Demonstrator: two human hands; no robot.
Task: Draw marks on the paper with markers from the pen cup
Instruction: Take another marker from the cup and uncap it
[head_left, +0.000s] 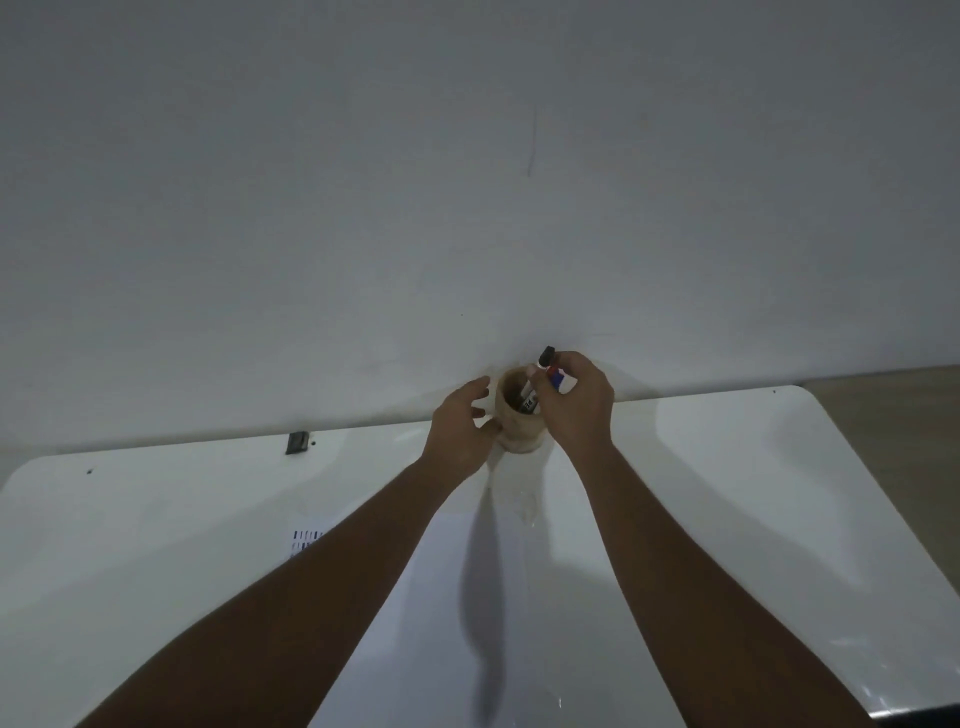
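A tan pen cup (521, 425) stands at the far edge of the white table, against the wall. A white marker with a black cap (535, 383) leans in it. My right hand (579, 402) is over the cup's right rim, fingers closed on a blue-and-red marker (556, 378). My left hand (462, 423) is at the cup's left side, fingers spread, thumb touching the cup wall. A white sheet of paper (441, 597) lies in the table's middle, with rows of short blue and black marks (306, 540) at its top left; my left forearm hides part of them.
The white table (156, 519) has rounded corners and butts against a plain grey wall (467, 182). A small dark clip-like object (297, 442) sits at the table's far left edge. A dark strip shows at the near right corner (914, 714).
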